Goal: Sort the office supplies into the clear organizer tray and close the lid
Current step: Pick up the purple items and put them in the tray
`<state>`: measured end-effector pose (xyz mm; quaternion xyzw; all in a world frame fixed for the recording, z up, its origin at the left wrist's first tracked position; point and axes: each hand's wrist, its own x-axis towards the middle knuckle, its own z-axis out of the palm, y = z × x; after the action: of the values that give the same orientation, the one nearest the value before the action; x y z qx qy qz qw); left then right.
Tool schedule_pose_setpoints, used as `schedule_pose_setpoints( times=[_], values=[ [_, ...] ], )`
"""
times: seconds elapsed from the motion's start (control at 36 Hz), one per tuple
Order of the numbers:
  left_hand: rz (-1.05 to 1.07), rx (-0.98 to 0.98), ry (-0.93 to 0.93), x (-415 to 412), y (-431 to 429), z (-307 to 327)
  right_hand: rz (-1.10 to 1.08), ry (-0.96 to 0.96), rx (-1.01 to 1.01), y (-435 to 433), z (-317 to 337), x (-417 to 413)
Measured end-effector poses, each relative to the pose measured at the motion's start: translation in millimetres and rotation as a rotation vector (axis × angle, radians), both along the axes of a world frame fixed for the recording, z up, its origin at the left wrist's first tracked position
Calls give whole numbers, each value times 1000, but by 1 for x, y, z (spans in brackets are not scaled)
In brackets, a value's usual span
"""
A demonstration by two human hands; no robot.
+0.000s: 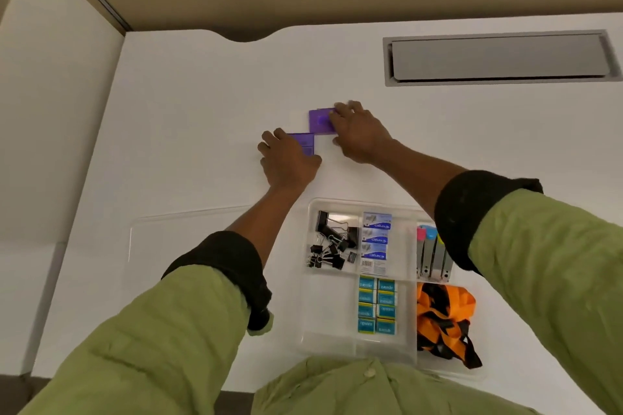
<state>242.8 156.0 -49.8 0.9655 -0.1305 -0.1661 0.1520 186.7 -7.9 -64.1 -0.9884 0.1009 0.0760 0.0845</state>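
Clear organizer tray [312,340] nearest, partly stocked, lid [161,229] off alongside; both hands out on desk [202,84], left hand [286,158] and right hand [357,131] each with splayed grip pressing one purple box (left box [305,141], right box [320,121]), evidently to gather them in.

Both arms reach far forward, away from the body. The sleeves are green with dark cuffs, pushed up so the forearms are bare.

The left hand [286,158] is palm down and low, with its back facing up. Its fingers are spread a little and point forward, and the fingertips are bent down.

The right hand [359,131] is a bit farther out than the left one. It is palm down too. Its fingers [340,111] point forward and to the left, and they are curled down at the tips. The thumb sits under the near side of the hand.

The two hands are close together but do not touch.
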Motion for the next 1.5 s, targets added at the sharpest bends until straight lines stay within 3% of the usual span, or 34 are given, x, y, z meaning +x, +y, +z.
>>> schedule_pose_setpoints(
  times=[0.11,0.25,0.36,0.47,0.64,0.72,0.97,1.5],
  values=[
    [51,-37,95,7,11,-1,-204,-85,37,-13,0,-31],
    [80,-188,182,9,24,-3,-579,-52,279,-34,5,-66],
    [124,-309,253,9,32,-11,-715,-75,393,-45,4,-99],
    [166,-445,295,0,43,2,-805,-258,489,-29,29,-125],
    [241,-604,333,-27,76,28,-737,-375,607,50,102,-172],
    [229,-719,316,-70,124,55,-575,-369,648,134,130,-218],
    [334,-853,361,-115,152,78,-21,-354,150,221,95,-250],
    [290,-820,510,-156,186,81,86,-50,-117,257,34,-249]
  ],
)
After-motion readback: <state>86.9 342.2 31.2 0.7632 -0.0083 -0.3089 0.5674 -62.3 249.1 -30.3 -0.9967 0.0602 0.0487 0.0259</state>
